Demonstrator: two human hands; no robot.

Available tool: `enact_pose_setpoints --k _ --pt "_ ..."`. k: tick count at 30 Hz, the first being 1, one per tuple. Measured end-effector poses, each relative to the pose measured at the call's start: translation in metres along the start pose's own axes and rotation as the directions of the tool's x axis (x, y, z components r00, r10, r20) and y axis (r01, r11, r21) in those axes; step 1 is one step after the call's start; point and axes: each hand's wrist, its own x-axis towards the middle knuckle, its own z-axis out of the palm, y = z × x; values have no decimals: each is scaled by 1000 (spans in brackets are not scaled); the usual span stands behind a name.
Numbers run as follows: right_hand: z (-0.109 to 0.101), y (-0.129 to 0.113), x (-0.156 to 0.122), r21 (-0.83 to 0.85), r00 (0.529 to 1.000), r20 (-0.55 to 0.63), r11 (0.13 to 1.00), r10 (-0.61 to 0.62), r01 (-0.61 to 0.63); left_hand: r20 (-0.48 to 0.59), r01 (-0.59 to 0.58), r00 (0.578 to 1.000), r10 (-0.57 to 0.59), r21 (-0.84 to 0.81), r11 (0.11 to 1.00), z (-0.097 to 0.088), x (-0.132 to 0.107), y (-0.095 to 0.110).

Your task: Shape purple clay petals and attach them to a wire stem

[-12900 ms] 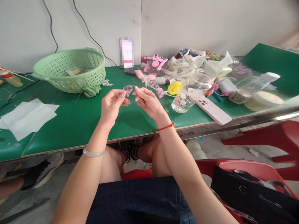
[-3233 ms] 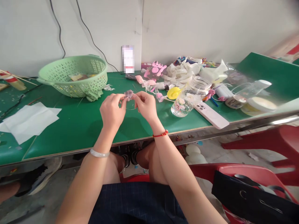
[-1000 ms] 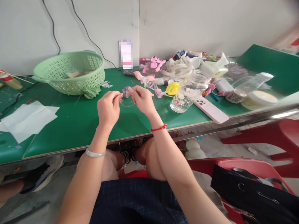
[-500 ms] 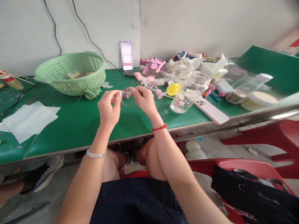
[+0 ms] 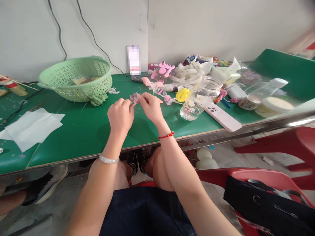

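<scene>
My left hand (image 5: 120,115) and my right hand (image 5: 151,107) are raised close together over the green work table (image 5: 73,131). Between their fingertips, both pinch a small crumpled mauve film piece (image 5: 134,98). A thin wire runs from it, mostly hidden behind my fingers and hard to make out. Several pink film pieces and twists (image 5: 157,86) lie just beyond my right hand. A yellow round piece (image 5: 182,95) sits a little further right.
A green plastic basket (image 5: 75,78) stands left of my hands, and white paper sheets (image 5: 31,129) lie at the left. A glass jar (image 5: 198,100), a phone in a pale pink case (image 5: 222,118) and heaped plastic scraps (image 5: 197,72) crowd the right. A red stool with a black bag (image 5: 268,206) stands below right.
My hands have drawn closer together and my left hand has closed over the piece. The wire loop that showed below the fingers a moment ago is now mostly hidden.
</scene>
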Motion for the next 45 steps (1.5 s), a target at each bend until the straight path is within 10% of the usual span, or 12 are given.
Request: enact_pose_setpoints --k 9,14,21,28,45 --pt "-9 11 4 37 996 -84 999 -4 7 -58 36 996 -66 -422 906 3 8 6" --pt "-11 11 5 108 997 -74 993 -35 43 191 298 934 -302 -882 364 7 13 9" --pt "-11 0 1 105 995 -52 990 -88 93 512 514 822 -249 -856 -60 6 15 9" --pt "-12 -6 -1 132 996 -60 988 -69 76 555 554 826 -96 -831 -39 6 15 6" --pt "-12 -10 -4 162 992 -90 982 -84 98 552 530 806 -215 -834 -153 7 15 7"
